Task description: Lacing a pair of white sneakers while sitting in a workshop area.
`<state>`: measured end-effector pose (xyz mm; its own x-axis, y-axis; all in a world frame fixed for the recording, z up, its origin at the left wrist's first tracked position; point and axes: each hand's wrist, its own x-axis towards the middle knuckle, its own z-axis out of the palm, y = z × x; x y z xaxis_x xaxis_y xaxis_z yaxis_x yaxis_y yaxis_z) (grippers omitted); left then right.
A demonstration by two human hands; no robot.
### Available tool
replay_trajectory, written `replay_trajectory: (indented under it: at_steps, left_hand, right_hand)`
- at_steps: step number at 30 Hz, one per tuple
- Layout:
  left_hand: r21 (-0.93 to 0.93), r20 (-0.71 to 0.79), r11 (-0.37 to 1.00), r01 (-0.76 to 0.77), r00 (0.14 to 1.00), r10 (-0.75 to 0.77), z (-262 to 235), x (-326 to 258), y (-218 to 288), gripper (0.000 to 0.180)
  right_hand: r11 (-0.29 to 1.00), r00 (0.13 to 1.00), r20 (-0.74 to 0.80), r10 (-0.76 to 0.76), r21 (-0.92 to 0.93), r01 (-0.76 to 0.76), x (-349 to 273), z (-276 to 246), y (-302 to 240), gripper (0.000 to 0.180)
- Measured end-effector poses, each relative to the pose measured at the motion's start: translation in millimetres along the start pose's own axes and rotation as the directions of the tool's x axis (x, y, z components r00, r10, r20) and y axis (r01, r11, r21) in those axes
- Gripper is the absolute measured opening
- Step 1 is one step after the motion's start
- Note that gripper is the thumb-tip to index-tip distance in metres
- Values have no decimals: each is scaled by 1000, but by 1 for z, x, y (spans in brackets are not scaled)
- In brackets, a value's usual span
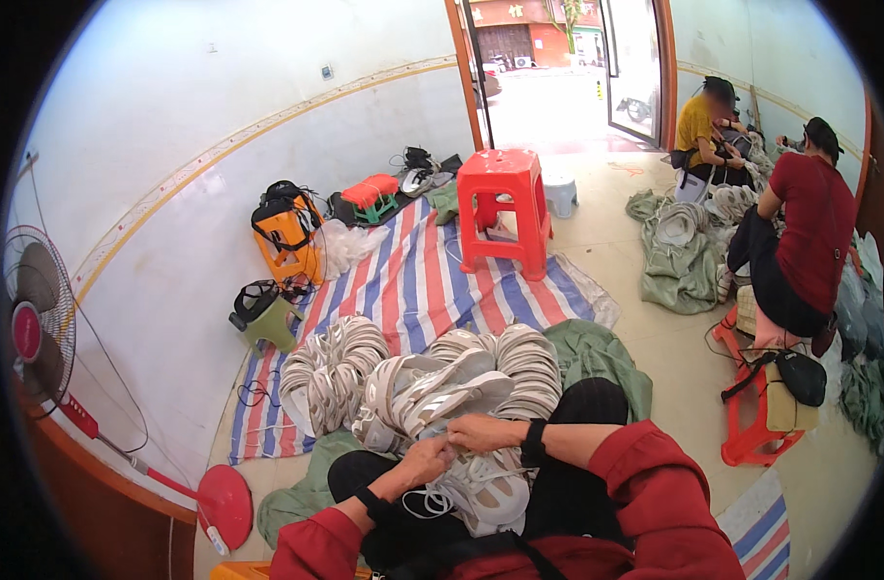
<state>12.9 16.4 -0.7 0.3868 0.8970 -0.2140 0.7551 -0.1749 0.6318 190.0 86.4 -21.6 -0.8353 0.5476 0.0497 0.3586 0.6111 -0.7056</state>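
A beige-and-white shoe upper [492, 491] lies in my lap between my black-trousered legs, with a loop of white shoelace [428, 505] hanging from its left side. Just above it my left hand [428, 458] and my right hand [483, 433] meet, fingertips pinched together on the shoelace; the exact grip is too small to make out. Directly beyond my hands a stack of similar shoe uppers [427, 391] leans in a heap. Nested rows of more uppers stand to its left [334, 372] and right [527, 372].
A striped tarpaulin [403, 280] spreads ahead, bearing a tall red stool [500, 208]. Green sacks [602, 362] lie around the stacks. To the left are a floor fan [38, 324] and a small green stool [268, 324]. At right, two people sit among shoe uppers, near another red stool [751, 420].
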Motion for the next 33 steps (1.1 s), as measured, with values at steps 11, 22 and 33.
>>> replay_trajectory:
  at_steps: [11, 22, 33]
  left_hand:
    - [570, 52, 819, -63, 998, 41, -6, -7, 7, 26]
    - [478, 115, 878, 33, 988, -100, -8, 14, 4, 23]
    - [409, 105, 907, 98, 983, -154, -3, 10, -1, 25]
  right_hand:
    - [992, 991, -92, -95, 80, 102, -7, 14, -2, 26]
    - [989, 993, -100, -68, 124, 80, -5, 8, 5, 22]
    - [990, 991, -130, 6, 137, 12, -8, 7, -7, 25]
